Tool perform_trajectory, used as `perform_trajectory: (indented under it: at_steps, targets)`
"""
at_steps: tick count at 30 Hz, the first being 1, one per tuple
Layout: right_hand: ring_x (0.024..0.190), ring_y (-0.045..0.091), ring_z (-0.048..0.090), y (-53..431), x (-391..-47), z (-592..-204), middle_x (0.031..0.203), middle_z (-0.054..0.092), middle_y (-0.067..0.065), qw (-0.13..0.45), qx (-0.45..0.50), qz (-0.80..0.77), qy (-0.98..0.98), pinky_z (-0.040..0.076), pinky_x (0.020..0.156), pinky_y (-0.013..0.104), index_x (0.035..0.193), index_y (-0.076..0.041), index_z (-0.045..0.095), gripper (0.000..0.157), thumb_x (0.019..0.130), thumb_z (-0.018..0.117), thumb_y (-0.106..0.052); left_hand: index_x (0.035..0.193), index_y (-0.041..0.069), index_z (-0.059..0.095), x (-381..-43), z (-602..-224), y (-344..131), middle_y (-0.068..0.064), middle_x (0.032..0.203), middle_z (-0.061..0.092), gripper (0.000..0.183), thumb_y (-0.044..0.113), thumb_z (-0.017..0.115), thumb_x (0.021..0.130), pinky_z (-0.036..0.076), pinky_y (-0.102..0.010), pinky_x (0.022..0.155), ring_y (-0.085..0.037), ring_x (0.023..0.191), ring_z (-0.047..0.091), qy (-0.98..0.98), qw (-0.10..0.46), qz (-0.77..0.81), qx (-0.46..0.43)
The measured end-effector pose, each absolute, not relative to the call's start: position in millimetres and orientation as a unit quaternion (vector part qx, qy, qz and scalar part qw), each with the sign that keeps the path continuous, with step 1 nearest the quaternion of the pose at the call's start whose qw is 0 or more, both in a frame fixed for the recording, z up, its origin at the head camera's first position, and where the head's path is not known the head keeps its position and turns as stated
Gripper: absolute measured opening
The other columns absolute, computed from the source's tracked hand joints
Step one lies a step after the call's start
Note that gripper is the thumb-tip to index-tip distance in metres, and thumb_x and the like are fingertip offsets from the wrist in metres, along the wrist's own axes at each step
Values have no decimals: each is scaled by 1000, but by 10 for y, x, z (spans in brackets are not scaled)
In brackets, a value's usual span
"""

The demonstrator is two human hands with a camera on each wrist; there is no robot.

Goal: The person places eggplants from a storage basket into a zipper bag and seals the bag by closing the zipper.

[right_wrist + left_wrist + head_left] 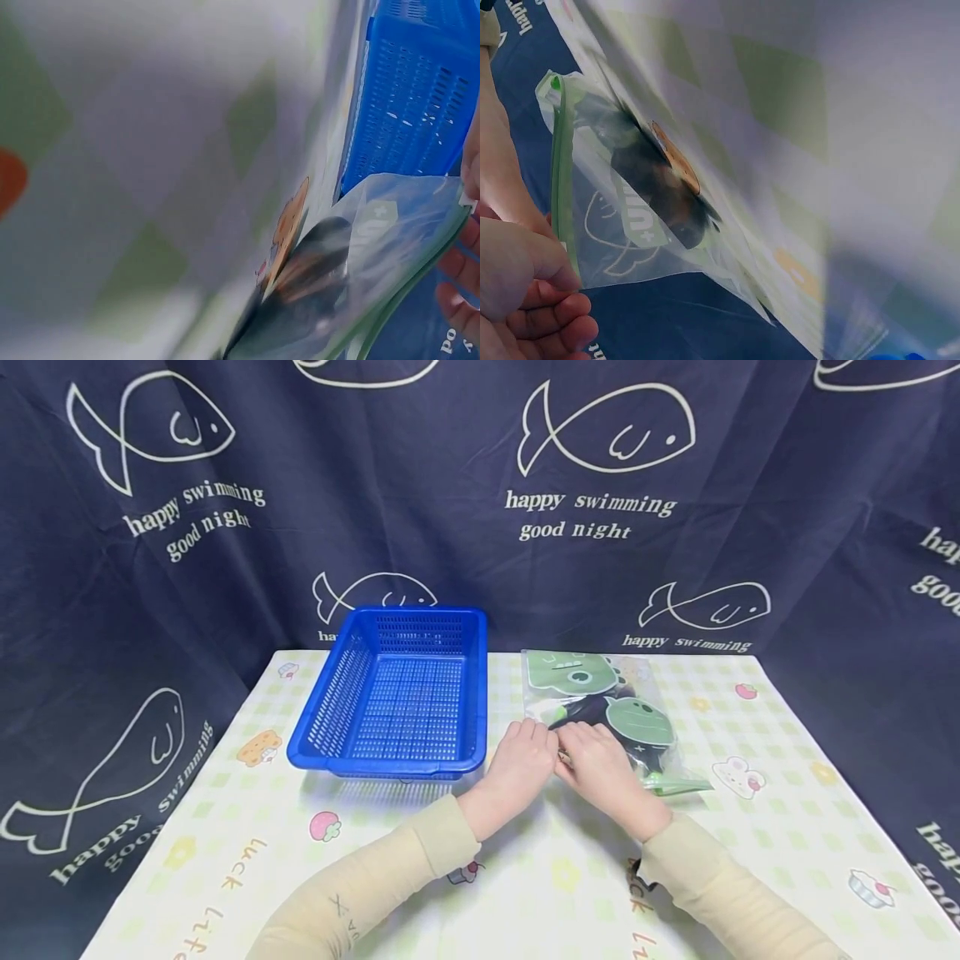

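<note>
A clear zip bag [639, 723] with a green zip strip and green dinosaur prints lies on the right half of the table, its near side lifted. Inside is a dark item [676, 202], whose kind cannot be made out through the plastic. At the bag's near left corner, my left hand [523, 762] pinches the zip edge between thumb and fingers. My right hand [598, 767] is right beside it, gripping the same edge, and the two hands touch. In the left wrist view the green zip strip [561, 172] runs away from the fingers. The right fingertips are partly hidden.
A blue plastic basket [480, 693] with perforated walls stands left of the bag, with nothing in it. The table wears a checked cloth [247, 793] with printed cartoons. Behind hangs a dark blue curtain [450, 485] with fish outlines.
</note>
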State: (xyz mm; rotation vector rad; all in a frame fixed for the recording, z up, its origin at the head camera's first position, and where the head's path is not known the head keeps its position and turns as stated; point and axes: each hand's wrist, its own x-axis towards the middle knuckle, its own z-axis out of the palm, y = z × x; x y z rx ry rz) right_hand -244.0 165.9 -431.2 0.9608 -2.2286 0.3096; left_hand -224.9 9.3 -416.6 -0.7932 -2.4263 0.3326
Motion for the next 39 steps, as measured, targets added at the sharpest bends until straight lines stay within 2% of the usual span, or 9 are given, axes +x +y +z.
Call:
perform_trajectory:
  at_steps: [7, 12, 16, 20, 28, 35, 39]
  targets:
    - [64, 20, 47, 1858, -2450, -4334, 70, 50, -1, 341, 360, 96, -863, 34, 57, 33, 80, -10, 52, 6, 77, 55, -15, 92, 12, 61, -2287, -4152, 29, 1, 82, 55, 11, 17, 62, 82, 37, -26, 72, -14, 78, 45, -913, 270, 134, -276]
    - [65, 20, 47, 2027, -2425, -4369, 72, 51, 1, 338, 375, 95, -858, 33, 56, 33, 80, -8, 51, 7, 75, 57, -9, 91, 12, 59, -2292, -4169, 24, 1, 82, 54, 12, 15, 63, 80, 37, -27, 70, -15, 78, 44, -914, 272, 132, -271]
    - [67, 22, 49, 2066, -2421, -4384, 74, 53, 3, 335, 383, 89, -856, 34, 57, 33, 82, -7, 53, 4, 80, 52, -10, 98, 15, 57, -2282, -4195, 106, 2, 88, 54, 14, 16, 59, 85, 36, -27, 69, -15, 82, 46, -905, 285, 119, -292]
    - [67, 22, 49, 2061, -2416, -4387, 74, 53, 3, 340, 383, 87, -854, 34, 57, 33, 82, -6, 53, 8, 83, 48, -12, 102, 20, 55, -2275, -4215, 196, 3, 91, 54, 14, 20, 56, 88, 35, -28, 71, -14, 85, 48, -897, 285, 108, -321]
    - [65, 23, 48, 2010, -2386, -4377, 71, 51, 2, 331, 363, 80, -867, 33, 56, 33, 81, -7, 53, 9, 77, 56, -14, 101, 23, 55, -2321, -4248, 225, 5, 91, 54, 14, 29, 58, 89, 35, -32, 74, -16, 85, 49, -894, 283, 116, -328]
    - [64, 20, 46, 1988, -2390, -4385, 71, 47, 0, 328, 360, 86, -869, 34, 55, 32, 78, -9, 50, 11, 74, 61, -10, 102, 23, 56, -2333, -4232, 210, 5, 94, 55, 14, 26, 59, 88, 34, -32, 74, -16, 86, 50, -899, 270, 106, -327]
    - [66, 18, 46, 2025, -2400, -4392, 73, 47, -1, 317, 368, 103, -868, 40, 59, 34, 77, -10, 51, 15, 72, 64, -6, 101, 22, 55, -2334, -4217, 178, 4, 93, 55, 11, 23, 57, 89, 34, -31, 72, -16, 87, 51, -906, 264, 105, -314]
